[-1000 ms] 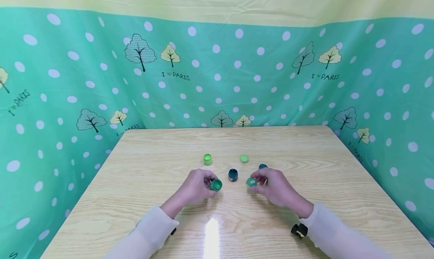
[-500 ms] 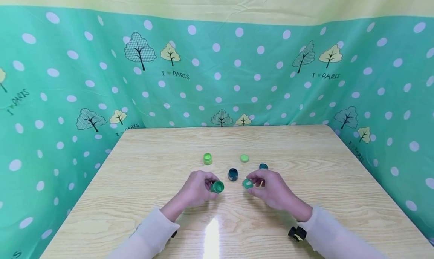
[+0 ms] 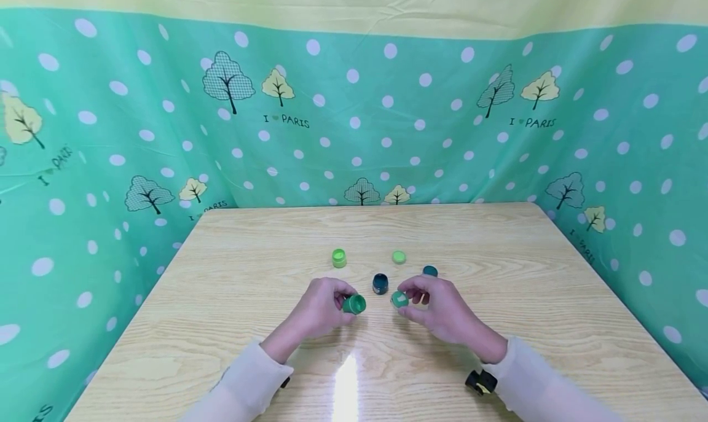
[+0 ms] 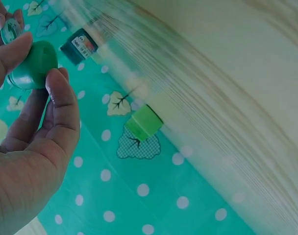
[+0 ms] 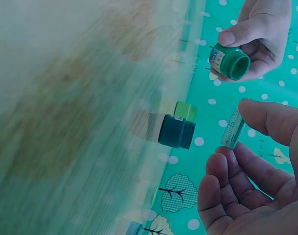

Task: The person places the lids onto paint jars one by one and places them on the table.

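My left hand [image 3: 323,305] grips a small green paint jar [image 3: 354,304] whose uncovered mouth tilts toward the right. Opposite it, my right hand [image 3: 437,304] pinches a round green lid [image 3: 399,298] between thumb and fingertips, a short gap from the jar. In the right wrist view the lid [image 5: 233,128] is seen edge-on, and the jar [image 5: 231,61] shows a white label. Between and just beyond the hands stands an uncovered dark teal jar [image 3: 380,284]. Its matching dark teal lid [image 3: 429,271] lies behind my right hand, partly hidden by it.
Farther back on the wooden table [image 3: 265,244] stand an uncovered light green jar [image 3: 339,258] and, to its right, a light green lid [image 3: 399,257]. A dotted green curtain [image 3: 354,102] encloses the table's back and sides.
My right hand has moved left with the green lid, closer to the green jar. My left hand has shifted slightly, tipping the jar's mouth more toward the right.
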A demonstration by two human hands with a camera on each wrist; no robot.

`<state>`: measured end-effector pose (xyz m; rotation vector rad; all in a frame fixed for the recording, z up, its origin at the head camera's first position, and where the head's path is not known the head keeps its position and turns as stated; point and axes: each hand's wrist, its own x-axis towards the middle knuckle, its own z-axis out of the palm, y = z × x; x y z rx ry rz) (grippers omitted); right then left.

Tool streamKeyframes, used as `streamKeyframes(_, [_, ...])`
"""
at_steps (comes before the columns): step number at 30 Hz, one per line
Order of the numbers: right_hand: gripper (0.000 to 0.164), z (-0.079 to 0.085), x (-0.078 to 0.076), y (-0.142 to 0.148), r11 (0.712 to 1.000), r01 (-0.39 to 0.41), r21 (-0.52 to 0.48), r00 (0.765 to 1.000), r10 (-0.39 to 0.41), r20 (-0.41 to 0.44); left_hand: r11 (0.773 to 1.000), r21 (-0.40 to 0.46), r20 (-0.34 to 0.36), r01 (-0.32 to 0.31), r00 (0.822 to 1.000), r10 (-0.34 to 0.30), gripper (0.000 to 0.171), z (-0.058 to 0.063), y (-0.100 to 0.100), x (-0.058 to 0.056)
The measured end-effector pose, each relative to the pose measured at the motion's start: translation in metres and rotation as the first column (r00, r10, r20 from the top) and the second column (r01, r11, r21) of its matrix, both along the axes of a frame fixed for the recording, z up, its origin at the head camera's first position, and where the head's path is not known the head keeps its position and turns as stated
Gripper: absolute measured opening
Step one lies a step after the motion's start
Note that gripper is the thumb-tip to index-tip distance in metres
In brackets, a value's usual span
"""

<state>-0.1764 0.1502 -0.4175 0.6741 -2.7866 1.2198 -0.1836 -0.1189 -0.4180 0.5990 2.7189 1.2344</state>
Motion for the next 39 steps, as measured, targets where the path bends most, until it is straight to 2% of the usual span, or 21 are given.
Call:
streamKeyframes(9, [0.029, 0.004, -0.001, -0.004, 0.999, -0.010, -0.041, 1.000, 0.009, -0.019, 1.000, -0.005, -0.014, -0.011, 1.000, 0.011, 0.028, 0.004, 0.004, 0.003])
streamKeyframes(17, [0.029, 0.006, -0.001, -0.009, 0.999, -0.022, -0.045, 1.000, 0.021, -0.018, 1.000, -0.008, -0.055, 0.013, 0.998, -0.013, 0.027, 0.006, 0.005, 0.004])
streamKeyframes(22, [0.029, 0.007, -0.002, -0.011, 0.998, -0.029, -0.058, 0.999, 0.028, -0.024, 1.000, -0.010, -0.039, 0.017, 0.999, -0.017, 0.028, 0.006, 0.007, 0.004])
streamKeyframes(39, [0.028, 0.005, -0.003, -0.015, 0.994, -0.060, -0.092, 0.998, 0.059, -0.016, 0.999, -0.005, -0.074, 0.045, 0.996, -0.045, 0.024, 0.008, 0.018, 0.005])
